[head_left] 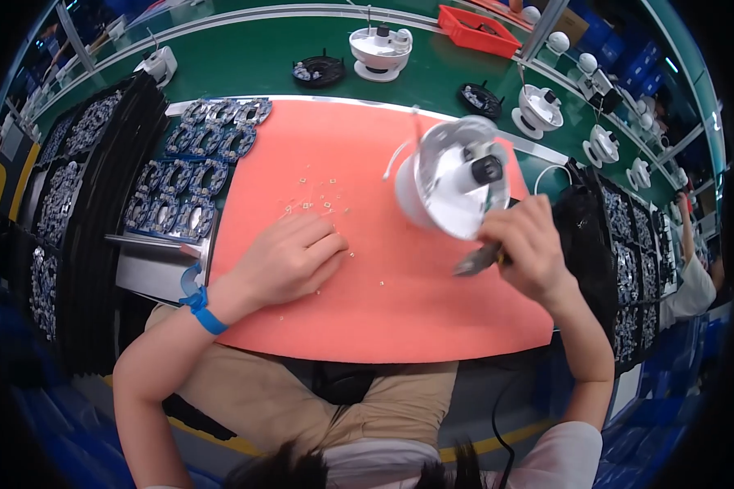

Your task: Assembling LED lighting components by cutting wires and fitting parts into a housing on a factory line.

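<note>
My left hand (292, 255) rests palm down on an orange mat (367, 310), fingers curled over several tiny screws (318, 200) scattered there; whether it pinches one I cannot tell. My right hand (528, 244) grips a dark tool (477, 261) with a metal tip, just below a white round housing (448, 183) with a black part in its middle. The housing stands tilted on the mat, touching the hand's upper edge.
Blue circuit boards (192, 175) lie left of the mat beside black stacked trays (81, 212). More trays (628, 261) stand at right. On the green belt (253, 57) sit white housings (379, 50), black round parts (318, 72) and a red bin (479, 30).
</note>
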Motion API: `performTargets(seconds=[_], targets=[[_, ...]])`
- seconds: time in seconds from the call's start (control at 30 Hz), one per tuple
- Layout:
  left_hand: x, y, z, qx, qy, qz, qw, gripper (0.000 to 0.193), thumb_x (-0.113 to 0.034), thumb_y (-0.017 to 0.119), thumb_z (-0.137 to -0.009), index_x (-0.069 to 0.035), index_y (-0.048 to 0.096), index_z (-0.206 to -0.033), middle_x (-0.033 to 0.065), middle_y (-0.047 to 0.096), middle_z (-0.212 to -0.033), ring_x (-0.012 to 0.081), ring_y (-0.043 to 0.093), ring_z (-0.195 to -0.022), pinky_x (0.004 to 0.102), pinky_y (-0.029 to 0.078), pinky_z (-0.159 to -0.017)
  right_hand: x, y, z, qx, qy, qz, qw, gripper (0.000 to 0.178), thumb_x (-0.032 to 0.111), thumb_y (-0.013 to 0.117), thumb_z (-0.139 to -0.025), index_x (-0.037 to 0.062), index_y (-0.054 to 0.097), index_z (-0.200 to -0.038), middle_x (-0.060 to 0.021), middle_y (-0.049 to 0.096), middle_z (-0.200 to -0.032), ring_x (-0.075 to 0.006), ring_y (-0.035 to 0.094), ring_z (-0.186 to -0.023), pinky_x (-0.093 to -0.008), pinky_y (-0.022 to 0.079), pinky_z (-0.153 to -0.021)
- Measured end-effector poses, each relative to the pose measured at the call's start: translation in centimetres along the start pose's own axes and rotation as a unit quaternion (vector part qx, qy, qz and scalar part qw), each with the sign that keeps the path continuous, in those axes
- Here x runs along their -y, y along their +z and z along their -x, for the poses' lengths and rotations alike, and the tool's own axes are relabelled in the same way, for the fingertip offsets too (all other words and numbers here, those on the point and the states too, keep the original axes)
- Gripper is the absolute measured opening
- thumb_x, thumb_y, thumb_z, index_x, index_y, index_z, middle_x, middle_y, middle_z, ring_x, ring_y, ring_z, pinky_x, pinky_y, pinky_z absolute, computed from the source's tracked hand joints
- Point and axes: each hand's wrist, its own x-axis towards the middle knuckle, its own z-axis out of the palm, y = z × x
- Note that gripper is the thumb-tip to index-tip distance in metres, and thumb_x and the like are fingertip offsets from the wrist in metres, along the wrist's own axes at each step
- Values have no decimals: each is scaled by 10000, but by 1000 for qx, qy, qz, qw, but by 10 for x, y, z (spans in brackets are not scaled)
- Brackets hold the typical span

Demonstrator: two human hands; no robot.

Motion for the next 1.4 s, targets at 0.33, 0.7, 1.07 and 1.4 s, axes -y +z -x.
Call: performTargets(seconds=[0.33,0.7,1.07,1.4], targets=[[-16,-2,-7,-86,46,-17,995,263,-101,743,-727,-74,654,-974,55,546,-857,222,555,-739,343,467,-647,27,-5,-17,60,1,-69,996,365,2,708,-613,42,637,-969,-59,616,-894,-225,544,-768,-364,395,-685],[-43,-3,-45,-65,-53,5,996,246,-119,733,-791,-68,674,-1024,80,521,-935,264,496,-886,391,451,-812,30,-18,-26,80,217,-23,973,349,27,765,-642,10,573,-933,-114,614,-929,-295,619,-852,-383,499,-720],[-24,1,-49,-67,-73,67,993,100,-68,703,-808,-42,609,-833,75,578,-812,245,590,-802,378,458,-713,28,8,53,132,390,-133,902,359,83,754,-753,-9,625,-1076,-178,662,-1069,-309,670,-940,-395,534,-832],[-17,-13,-46,-68,-99,101,988,79,-52,693,-830,-1,632,-838,111,614,-763,254,627,-732,356,492,-653,28,-36,74,290,391,-121,865,864,353,816,-720,11,424,-1410,-188,433,-1406,-353,389,-1356,-430,305,-1130]])
